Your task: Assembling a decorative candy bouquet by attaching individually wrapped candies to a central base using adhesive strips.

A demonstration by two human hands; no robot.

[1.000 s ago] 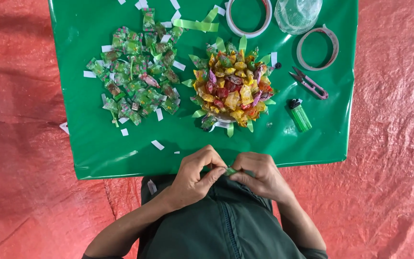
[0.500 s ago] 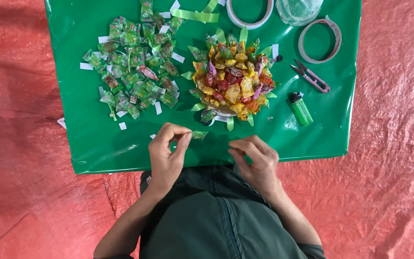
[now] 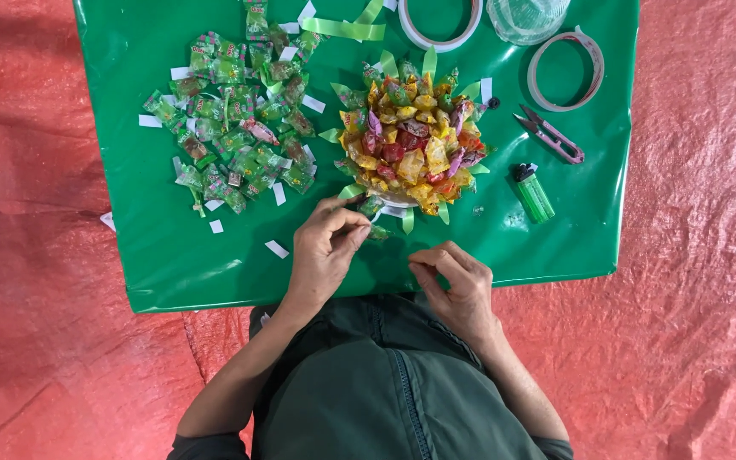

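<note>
The left hand (image 3: 324, 249) pinches a small green-wrapped candy (image 3: 376, 230) between thumb and fingertips, just beside the near edge of the candy bouquet (image 3: 411, 140) — a round cluster of yellow, red and green sweets with green ribbon tips around it. The right hand (image 3: 456, 283) rests on the green sheet (image 3: 172, 255) near its front edge, fingers curled and holding nothing that shows. Left of the bouquet lies a loose pile of green candies (image 3: 236, 119) with white paper strips among them. To the right lie snips (image 3: 551, 136), a green lighter (image 3: 534, 193) and a tape roll (image 3: 566, 68).
</note>
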